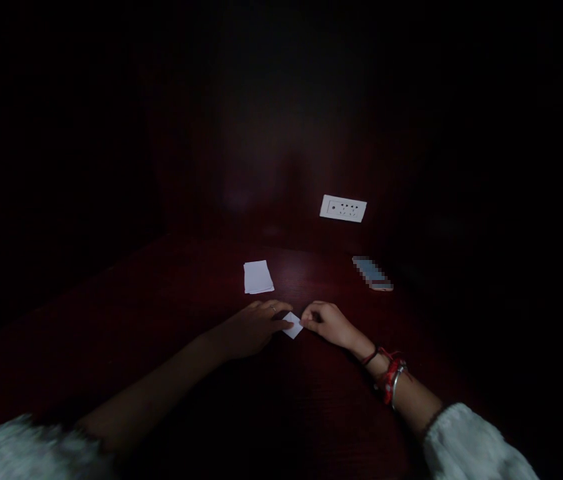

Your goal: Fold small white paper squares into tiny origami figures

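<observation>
A small folded piece of white paper (293,329) lies on the dark red table between my hands, turned so that it looks like a diamond. My left hand (256,328) reaches in from the left with its thumb resting on the paper and its fingers stretched along the far side. At the paper's right corner, my right hand (328,323) has its thumb and curled index finger pinched together on the edge. Beyond my left hand lies a small stack of white paper sheets (258,277), slightly uneven at the edges.
A phone (372,273) with a blurred-out screen lies at the back right of the table (161,293). Behind it, a white wall socket (343,209) is set in the dark red panel. The surroundings are very dark.
</observation>
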A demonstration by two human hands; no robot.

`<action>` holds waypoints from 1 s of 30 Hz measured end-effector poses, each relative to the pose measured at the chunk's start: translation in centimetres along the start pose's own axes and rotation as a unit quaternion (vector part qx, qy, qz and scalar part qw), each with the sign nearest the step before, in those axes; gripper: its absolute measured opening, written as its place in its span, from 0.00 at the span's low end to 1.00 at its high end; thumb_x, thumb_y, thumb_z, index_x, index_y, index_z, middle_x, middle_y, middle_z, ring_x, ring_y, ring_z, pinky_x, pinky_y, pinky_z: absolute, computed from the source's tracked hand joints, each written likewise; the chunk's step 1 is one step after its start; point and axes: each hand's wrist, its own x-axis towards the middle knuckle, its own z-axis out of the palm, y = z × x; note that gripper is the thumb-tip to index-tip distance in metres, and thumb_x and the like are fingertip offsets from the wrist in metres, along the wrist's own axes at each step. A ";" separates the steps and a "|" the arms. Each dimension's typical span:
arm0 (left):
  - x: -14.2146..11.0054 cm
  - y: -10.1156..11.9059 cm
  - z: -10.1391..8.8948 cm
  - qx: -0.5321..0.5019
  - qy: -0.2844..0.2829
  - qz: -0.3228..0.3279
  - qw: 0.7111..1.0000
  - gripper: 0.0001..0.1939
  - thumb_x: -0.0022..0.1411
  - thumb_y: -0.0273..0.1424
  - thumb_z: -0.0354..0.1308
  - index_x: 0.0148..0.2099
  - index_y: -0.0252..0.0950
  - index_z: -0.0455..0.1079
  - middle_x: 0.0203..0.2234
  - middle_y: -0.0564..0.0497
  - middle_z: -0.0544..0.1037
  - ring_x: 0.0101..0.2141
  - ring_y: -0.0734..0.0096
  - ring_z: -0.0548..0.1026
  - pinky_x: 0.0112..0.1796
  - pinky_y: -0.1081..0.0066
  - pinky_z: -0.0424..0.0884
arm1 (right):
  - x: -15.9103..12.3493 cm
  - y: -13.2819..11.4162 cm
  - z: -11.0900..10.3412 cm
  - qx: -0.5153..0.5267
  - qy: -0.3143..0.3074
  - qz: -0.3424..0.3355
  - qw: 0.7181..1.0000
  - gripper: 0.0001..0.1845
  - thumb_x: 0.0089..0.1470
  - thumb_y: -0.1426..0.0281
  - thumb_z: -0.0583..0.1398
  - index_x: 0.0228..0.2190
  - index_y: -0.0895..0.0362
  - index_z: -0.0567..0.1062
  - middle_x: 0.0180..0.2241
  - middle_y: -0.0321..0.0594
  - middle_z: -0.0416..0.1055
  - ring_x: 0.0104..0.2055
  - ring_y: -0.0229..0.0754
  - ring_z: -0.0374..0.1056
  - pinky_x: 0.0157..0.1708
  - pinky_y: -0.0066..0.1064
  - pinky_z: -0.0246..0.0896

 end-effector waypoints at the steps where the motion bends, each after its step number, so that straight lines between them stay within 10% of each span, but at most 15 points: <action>1: -0.1 -0.1 0.2 -0.002 -0.008 0.005 1.000 0.22 0.53 0.20 0.43 0.50 0.42 0.55 0.52 0.52 0.53 0.51 0.63 0.51 0.45 0.63 0.52 | 0.0 0.0 0.1 -0.002 -0.001 0.001 1.000 0.05 0.45 0.72 0.54 0.25 0.60 0.70 0.25 0.36 0.65 0.27 0.32 0.59 0.27 0.22 0.53; 6: -0.3 -0.6 1.4 -0.015 -0.047 0.010 0.999 0.26 0.55 0.23 0.41 0.55 0.41 0.45 0.52 0.55 0.54 0.53 0.66 0.48 0.46 0.62 0.51 | 0.1 0.0 0.2 -0.013 -0.015 0.020 1.000 0.05 0.44 0.72 0.54 0.25 0.60 0.69 0.24 0.36 0.65 0.25 0.31 0.59 0.25 0.21 0.52; 30: -0.1 0.2 1.1 -0.039 -0.035 -0.019 0.998 0.22 0.55 0.26 0.43 0.52 0.44 0.51 0.50 0.52 0.58 0.49 0.63 0.56 0.46 0.58 0.50 | 0.2 -0.6 0.1 -0.026 -0.021 0.080 0.996 0.05 0.41 0.76 0.54 0.26 0.60 0.69 0.23 0.36 0.66 0.25 0.31 0.60 0.25 0.21 0.53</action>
